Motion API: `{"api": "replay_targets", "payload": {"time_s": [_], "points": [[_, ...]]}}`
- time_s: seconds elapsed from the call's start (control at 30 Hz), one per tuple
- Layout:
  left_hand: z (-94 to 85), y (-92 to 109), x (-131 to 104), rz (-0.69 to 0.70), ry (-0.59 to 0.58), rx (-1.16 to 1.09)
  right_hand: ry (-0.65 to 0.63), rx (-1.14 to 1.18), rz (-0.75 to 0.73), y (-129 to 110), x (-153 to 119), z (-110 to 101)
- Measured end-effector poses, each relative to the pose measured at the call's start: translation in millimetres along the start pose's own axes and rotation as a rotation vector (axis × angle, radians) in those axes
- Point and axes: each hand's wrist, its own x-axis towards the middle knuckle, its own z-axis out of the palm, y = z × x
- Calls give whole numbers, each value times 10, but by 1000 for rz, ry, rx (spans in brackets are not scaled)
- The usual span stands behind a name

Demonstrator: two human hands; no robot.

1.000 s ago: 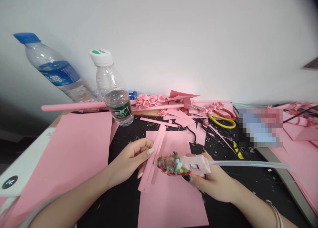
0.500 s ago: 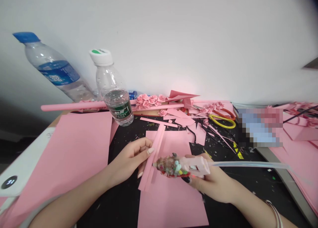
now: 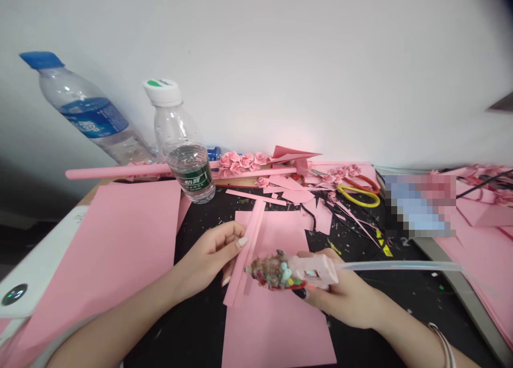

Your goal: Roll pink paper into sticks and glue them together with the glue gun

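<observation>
My right hand (image 3: 344, 298) grips a pink glue gun (image 3: 310, 269) whose front is crusted with coloured bits and points left; a clear glue stick (image 3: 401, 265) sticks out of its back to the right. My left hand (image 3: 210, 256) rests on the black table, fingertips pressing the edge of a folded pink paper strip (image 3: 246, 256). The strip runs diagonally across a pink paper sheet (image 3: 276, 325). The gun's nozzle hovers just right of the strip, close to my left fingers.
Two plastic water bottles (image 3: 182, 143) (image 3: 86, 114) stand at the back left. A large pink sheet (image 3: 108, 245) lies left. Paper roses (image 3: 242, 162), a long pink rolled tube (image 3: 120, 171), scraps, yellow and red rings (image 3: 358, 194) clutter the back. A white device (image 3: 24, 282) sits at far left.
The glue gun has shifted slightly left and a little lower toward the strip. My left hand has hardly moved.
</observation>
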Motion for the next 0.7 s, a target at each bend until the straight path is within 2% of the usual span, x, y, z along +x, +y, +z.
{"api": "replay_targets", "payload": {"time_s": [0.7], "points": [[-17,15,-10,8,33,13,-53,19,8,-5,-12,15]]}}
